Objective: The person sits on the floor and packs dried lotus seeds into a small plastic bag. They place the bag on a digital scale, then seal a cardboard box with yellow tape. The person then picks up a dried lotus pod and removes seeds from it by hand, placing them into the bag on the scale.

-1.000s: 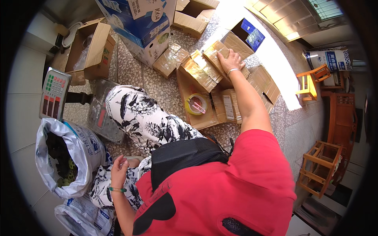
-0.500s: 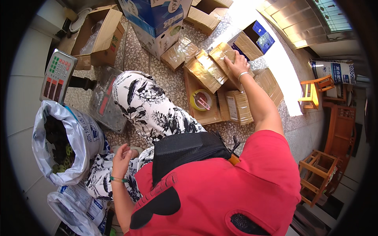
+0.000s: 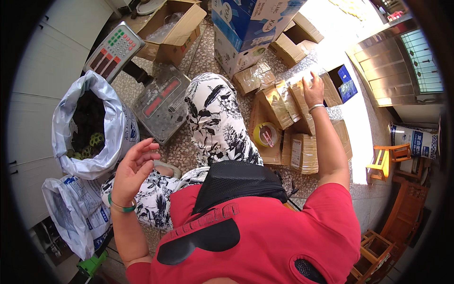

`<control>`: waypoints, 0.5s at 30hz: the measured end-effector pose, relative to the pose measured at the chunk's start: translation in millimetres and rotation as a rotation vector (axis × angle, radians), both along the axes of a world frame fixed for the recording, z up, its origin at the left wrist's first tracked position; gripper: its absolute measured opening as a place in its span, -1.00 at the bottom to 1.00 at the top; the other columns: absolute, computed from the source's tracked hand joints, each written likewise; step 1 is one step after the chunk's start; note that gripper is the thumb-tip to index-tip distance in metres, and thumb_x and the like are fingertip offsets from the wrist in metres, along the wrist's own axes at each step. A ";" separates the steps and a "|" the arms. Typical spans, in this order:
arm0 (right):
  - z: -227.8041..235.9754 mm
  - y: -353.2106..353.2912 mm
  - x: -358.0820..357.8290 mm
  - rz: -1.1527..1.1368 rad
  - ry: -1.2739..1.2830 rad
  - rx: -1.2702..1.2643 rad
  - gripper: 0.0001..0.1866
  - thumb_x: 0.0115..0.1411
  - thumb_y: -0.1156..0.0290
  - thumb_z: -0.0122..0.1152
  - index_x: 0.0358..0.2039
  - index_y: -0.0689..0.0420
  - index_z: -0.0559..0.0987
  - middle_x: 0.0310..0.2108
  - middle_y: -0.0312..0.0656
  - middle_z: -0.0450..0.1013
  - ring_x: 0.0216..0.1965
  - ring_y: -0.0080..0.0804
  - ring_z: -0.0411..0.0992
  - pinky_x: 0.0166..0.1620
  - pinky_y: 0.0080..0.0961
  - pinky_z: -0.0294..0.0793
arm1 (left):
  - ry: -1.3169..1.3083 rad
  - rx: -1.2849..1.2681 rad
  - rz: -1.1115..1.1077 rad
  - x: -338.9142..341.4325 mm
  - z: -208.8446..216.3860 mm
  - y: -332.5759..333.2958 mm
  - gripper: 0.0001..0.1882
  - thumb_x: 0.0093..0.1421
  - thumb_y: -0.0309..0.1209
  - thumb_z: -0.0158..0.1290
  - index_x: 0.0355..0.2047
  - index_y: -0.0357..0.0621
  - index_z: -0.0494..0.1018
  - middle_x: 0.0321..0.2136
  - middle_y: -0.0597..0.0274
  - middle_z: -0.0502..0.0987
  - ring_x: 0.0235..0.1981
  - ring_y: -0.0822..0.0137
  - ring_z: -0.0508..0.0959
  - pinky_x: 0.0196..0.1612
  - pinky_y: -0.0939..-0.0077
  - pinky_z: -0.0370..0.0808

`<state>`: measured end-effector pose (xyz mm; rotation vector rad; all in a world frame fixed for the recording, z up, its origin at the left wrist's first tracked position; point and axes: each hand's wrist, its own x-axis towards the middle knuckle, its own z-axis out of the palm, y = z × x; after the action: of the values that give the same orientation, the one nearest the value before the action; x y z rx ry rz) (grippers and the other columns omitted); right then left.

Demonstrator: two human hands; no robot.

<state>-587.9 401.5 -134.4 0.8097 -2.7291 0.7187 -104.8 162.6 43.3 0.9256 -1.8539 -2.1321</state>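
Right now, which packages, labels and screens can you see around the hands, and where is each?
Taped brown parcels: floor ahead, under the right hand; flat, shiny tape.
Parcel with white label: beside the right forearm.
Scale display head: far left; grey, coloured keys.
Blue-and-white carton: top centre, large.
Open brown box: top left.
White sack: by the open left hand, dark contents.

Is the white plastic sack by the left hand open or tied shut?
Open. The white plastic sack gapes at its rolled-down mouth, showing dark contents with green pieces inside.
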 end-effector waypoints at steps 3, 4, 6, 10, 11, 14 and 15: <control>13.1 -28.9 52.1 0.228 -0.489 -0.324 -0.71 0.12 0.26 0.07 -0.22 0.17 0.48 -0.31 -0.05 0.47 -0.27 -0.13 0.43 -0.15 -0.32 0.39 | 0.564 -0.189 -0.130 -13.6 75.1 15.1 -0.26 0.05 0.01 0.05 0.08 -0.25 0.15 -0.07 -0.19 0.29 -0.13 0.09 0.42 -0.08 0.23 0.37; 17.3 -34.1 75.8 0.306 -0.559 -0.156 -0.70 0.12 0.25 0.06 -0.22 0.18 0.48 -0.31 -0.03 0.47 -0.29 -0.11 0.44 -0.16 -0.30 0.39 | 0.646 -0.154 -0.135 -16.3 92.7 25.9 -0.31 0.03 0.00 0.08 0.06 -0.13 0.20 -0.08 -0.09 0.26 -0.14 0.12 0.41 -0.13 0.27 0.41; 21.9 -46.1 124.4 0.477 -0.610 0.312 -0.67 0.11 0.19 0.04 -0.24 0.18 0.48 -0.32 0.00 0.47 -0.28 -0.08 0.44 -0.15 -0.28 0.40 | 0.803 -0.105 -0.114 -10.9 133.8 54.9 -0.40 -0.02 -0.01 0.12 0.02 0.12 0.29 -0.12 0.10 0.21 -0.17 0.18 0.38 -0.24 0.35 0.50; -27.2 -10.1 164.5 0.401 -0.567 0.889 -0.52 0.03 0.07 0.06 -0.16 0.19 0.44 -0.21 0.05 0.42 -0.16 -0.08 0.40 -0.09 -0.28 0.37 | 0.810 0.150 -0.219 -16.8 163.7 69.3 -0.78 0.03 -0.11 0.11 -0.26 0.45 0.52 -0.15 0.28 0.24 -0.17 0.13 0.30 -0.18 0.27 0.31; -33.6 -2.7 173.8 0.374 -0.530 0.917 -0.47 0.00 0.05 0.09 -0.11 0.17 0.42 -0.17 0.06 0.40 -0.14 -0.08 0.40 -0.07 -0.29 0.37 | 0.695 0.176 -0.221 -8.2 176.8 66.6 -0.79 0.03 -0.12 0.11 -0.27 0.45 0.52 -0.17 0.28 0.26 -0.17 0.14 0.30 -0.18 0.28 0.31; -38.6 4.7 187.9 0.343 -0.552 0.922 -0.44 -0.03 0.11 0.16 -0.07 0.15 0.30 -0.08 0.06 0.29 -0.10 -0.05 0.36 -0.08 -0.27 0.38 | 0.757 0.050 -0.266 -1.1 165.2 60.6 -0.81 0.04 -0.14 0.10 -0.29 0.46 0.52 -0.20 0.27 0.27 -0.18 0.14 0.31 -0.19 0.32 0.32; -42.4 7.8 189.7 0.321 -0.548 0.902 -0.45 -0.04 0.13 0.19 -0.10 0.15 0.29 -0.09 0.06 0.29 -0.10 -0.05 0.36 -0.08 -0.27 0.39 | 0.811 0.021 -0.278 2.5 157.1 58.5 -0.81 0.04 -0.14 0.10 -0.29 0.47 0.51 -0.20 0.27 0.28 -0.19 0.15 0.32 -0.19 0.34 0.33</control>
<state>-398.2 409.3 -176.8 1.4061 -3.4723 -0.4022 -102.4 221.1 200.4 -0.2259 -1.5655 -2.1826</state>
